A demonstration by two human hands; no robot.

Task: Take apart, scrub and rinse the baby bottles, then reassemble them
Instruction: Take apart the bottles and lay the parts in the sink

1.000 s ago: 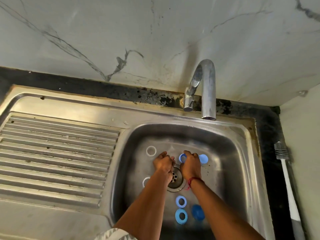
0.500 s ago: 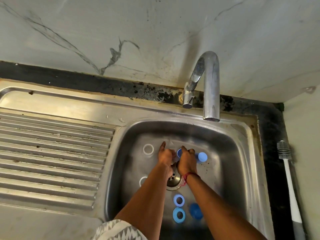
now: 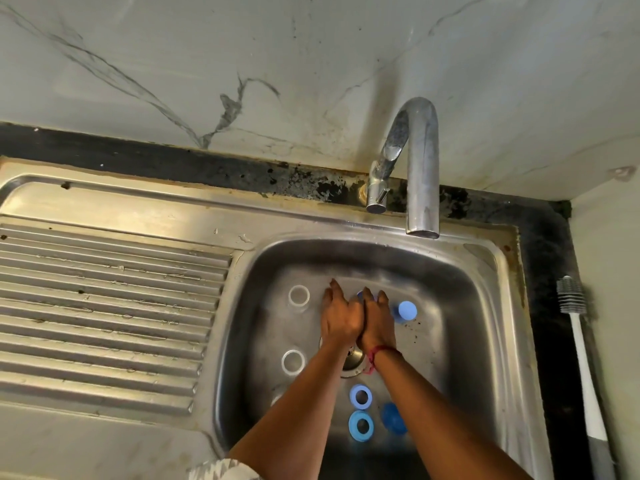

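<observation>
Two bare hands pressed side by side over bottle parts in a steel sink [image 3: 478,323].

The fingers [image 3: 334,289] of the left hand [image 3: 341,322] lie stretched and loose, gripping nothing that shows. Those of the right hand [image 3: 378,323] cover a blue piece [image 3: 360,295], and whether they grasp it cannot be told. The hands touch along their inner edges just beyond the drain [image 3: 353,363]. Left of them sit two clear rings: a far clear ring [image 3: 299,295] and a near clear ring [image 3: 293,362]. One pale blue cap [image 3: 407,310] stands just right of the right hand. Nearer the person lie two blue rings, a far blue ring [image 3: 361,396] and a near blue ring [image 3: 361,425], with one dark blue cap [image 3: 393,418] beside them. One red thread [image 3: 377,353] circles the right wrist. One tap [image 3: 420,168] arches over the basin, and one white-handled brush [image 3: 576,341] lies on the dark surface [image 3: 550,341] to the right.
</observation>
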